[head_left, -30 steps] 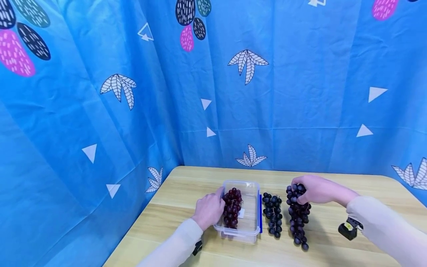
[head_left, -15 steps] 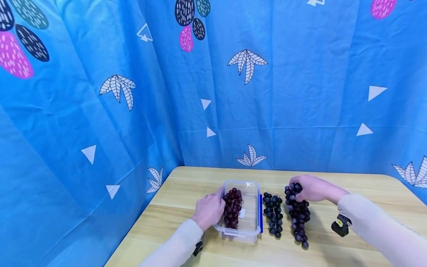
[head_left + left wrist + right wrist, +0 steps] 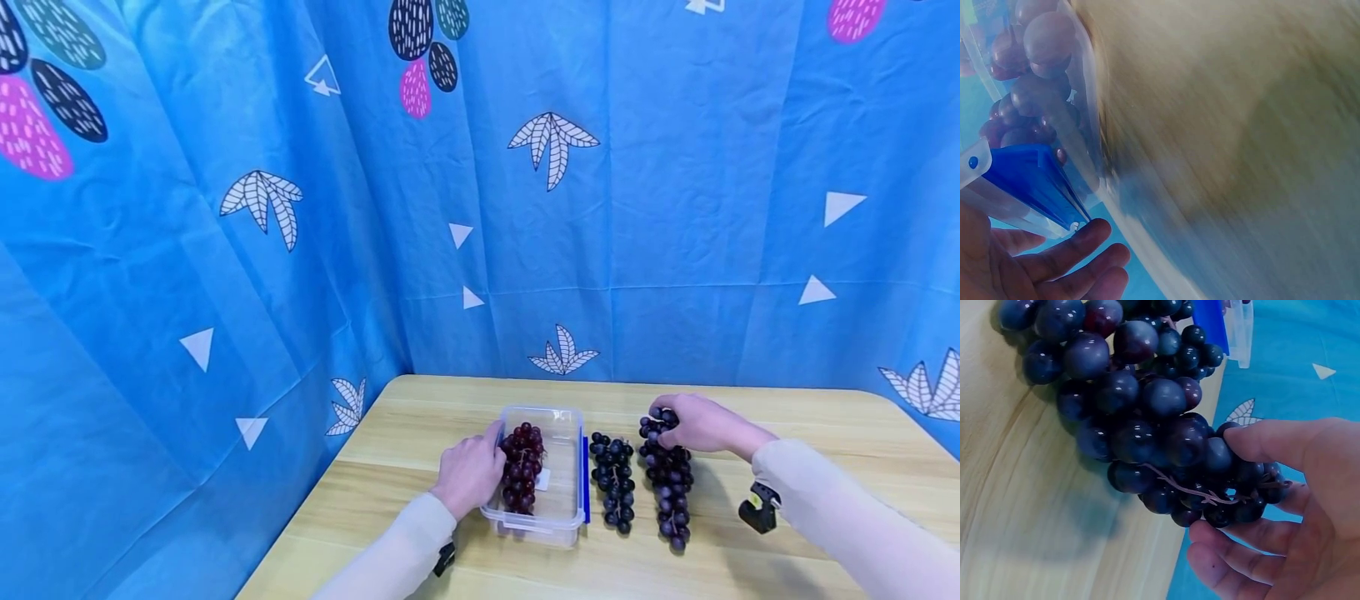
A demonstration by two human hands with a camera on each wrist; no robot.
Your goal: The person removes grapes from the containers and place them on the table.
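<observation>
A clear plastic food container (image 3: 558,522) stands on the table with a bunch of red grapes (image 3: 522,468) lying along its left side. My left hand (image 3: 471,473) holds the container by its left rim. In the left wrist view, its fingertips (image 3: 1094,230) lie at the lower end of a blue latch flap (image 3: 1035,178). My right hand (image 3: 705,425) grips the top end of a long bunch of dark purple grapes (image 3: 666,487), thumb on one side and fingers on the other. The bunch's lower end points toward the front of the table.
A smaller bunch of black grapes (image 3: 615,487) lies between the container and the long bunch. Another blue latch (image 3: 586,479) hangs along the container's right side. A patterned blue curtain (image 3: 675,208) rises behind the wooden table (image 3: 810,433).
My right hand has shifted slightly left with the dark purple grapes, and the bunch's lower end has moved a little left and back. The left hand and container have stayed put.
</observation>
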